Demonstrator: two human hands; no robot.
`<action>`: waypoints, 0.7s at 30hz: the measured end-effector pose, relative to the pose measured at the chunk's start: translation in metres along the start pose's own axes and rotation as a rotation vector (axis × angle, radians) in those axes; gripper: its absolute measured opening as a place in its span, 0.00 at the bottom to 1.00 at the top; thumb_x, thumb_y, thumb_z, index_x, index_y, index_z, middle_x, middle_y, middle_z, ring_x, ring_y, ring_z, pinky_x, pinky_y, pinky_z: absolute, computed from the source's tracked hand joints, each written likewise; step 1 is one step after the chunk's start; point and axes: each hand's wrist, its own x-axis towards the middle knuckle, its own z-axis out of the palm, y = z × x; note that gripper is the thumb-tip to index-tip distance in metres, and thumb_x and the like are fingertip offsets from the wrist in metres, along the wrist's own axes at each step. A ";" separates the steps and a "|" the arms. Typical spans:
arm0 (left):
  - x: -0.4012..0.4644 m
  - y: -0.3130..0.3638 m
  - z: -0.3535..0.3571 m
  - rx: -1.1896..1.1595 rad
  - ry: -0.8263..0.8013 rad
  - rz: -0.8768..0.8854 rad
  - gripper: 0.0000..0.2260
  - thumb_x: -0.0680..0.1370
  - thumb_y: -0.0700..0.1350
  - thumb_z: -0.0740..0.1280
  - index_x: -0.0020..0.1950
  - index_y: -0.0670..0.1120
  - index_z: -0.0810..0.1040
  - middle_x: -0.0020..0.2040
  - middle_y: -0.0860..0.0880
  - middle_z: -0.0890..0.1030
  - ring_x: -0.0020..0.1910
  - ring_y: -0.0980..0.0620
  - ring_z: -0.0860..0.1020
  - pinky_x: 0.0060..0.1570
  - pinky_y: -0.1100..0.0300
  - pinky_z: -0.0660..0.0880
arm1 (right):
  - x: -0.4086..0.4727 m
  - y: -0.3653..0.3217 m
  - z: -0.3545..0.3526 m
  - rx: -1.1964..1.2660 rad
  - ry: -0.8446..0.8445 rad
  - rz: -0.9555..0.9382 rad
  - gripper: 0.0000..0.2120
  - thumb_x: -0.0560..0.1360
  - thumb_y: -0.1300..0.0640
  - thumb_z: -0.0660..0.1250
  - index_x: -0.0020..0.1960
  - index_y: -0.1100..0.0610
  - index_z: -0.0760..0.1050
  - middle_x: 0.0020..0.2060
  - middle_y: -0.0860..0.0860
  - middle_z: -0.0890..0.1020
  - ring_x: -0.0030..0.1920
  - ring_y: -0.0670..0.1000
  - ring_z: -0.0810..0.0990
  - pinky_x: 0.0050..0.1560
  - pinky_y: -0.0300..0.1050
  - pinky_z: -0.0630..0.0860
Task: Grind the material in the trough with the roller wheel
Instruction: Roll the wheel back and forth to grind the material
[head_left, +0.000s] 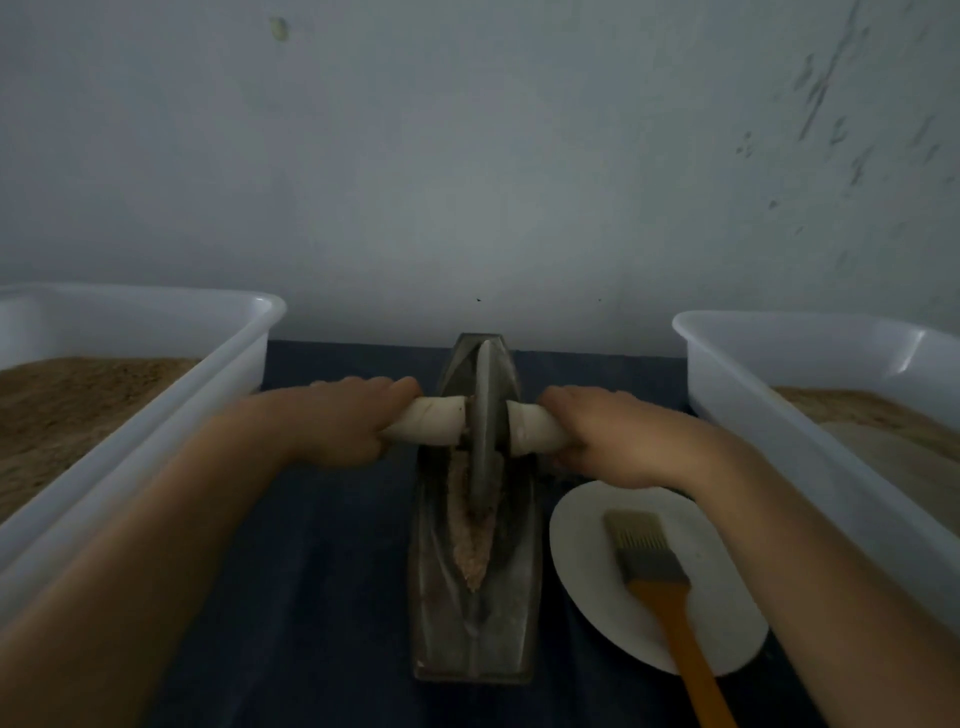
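From your head camera, your left hand (343, 421) curls round the white wrapped handle (431, 426) on the left side of the roller wheel (487, 415), and your right hand (608, 436) wraps round the matching handle on the right side. Both grips are clamped tight on the axle, with your forearms running in from the lower corners of the frame.

The wheel stands upright on its edge in the middle of the frame, seated in the groove of the long metal trough (475, 613), towards the trough's far half. The trough runs from the centre down to the lower middle of the frame on a dark blue cloth (322, 571). A strip of pinkish-brown ground material (470, 545) lies along the groove just below the wheel, tapering to a point.

At lower right, a white plate (587, 561) sits just beside the trough, carrying a brush (660, 577) with an orange handle. A white plastic tub (171, 410) at the left edge and another tub (769, 395) at the right edge each hold brown granular matter. A pale wall (467, 156) fills the upper half.
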 end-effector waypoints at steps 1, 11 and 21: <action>0.007 -0.002 0.006 0.042 0.084 -0.034 0.16 0.78 0.45 0.62 0.64 0.50 0.62 0.61 0.49 0.70 0.58 0.49 0.70 0.58 0.50 0.67 | 0.008 0.005 0.006 -0.041 0.080 0.002 0.13 0.78 0.56 0.62 0.61 0.56 0.66 0.57 0.52 0.72 0.52 0.51 0.70 0.45 0.44 0.61; 0.037 -0.001 0.033 0.344 0.633 -0.117 0.21 0.75 0.44 0.63 0.68 0.49 0.62 0.59 0.48 0.68 0.56 0.46 0.68 0.55 0.51 0.63 | 0.043 0.030 0.046 -0.126 0.436 0.019 0.20 0.74 0.60 0.64 0.65 0.58 0.66 0.57 0.55 0.73 0.55 0.55 0.70 0.46 0.46 0.57; -0.020 0.005 -0.007 -0.027 -0.151 0.015 0.15 0.79 0.47 0.62 0.62 0.51 0.61 0.57 0.50 0.72 0.53 0.52 0.73 0.56 0.57 0.70 | -0.011 -0.005 -0.009 -0.028 -0.113 -0.073 0.13 0.78 0.55 0.62 0.61 0.57 0.65 0.50 0.50 0.72 0.45 0.47 0.71 0.41 0.39 0.66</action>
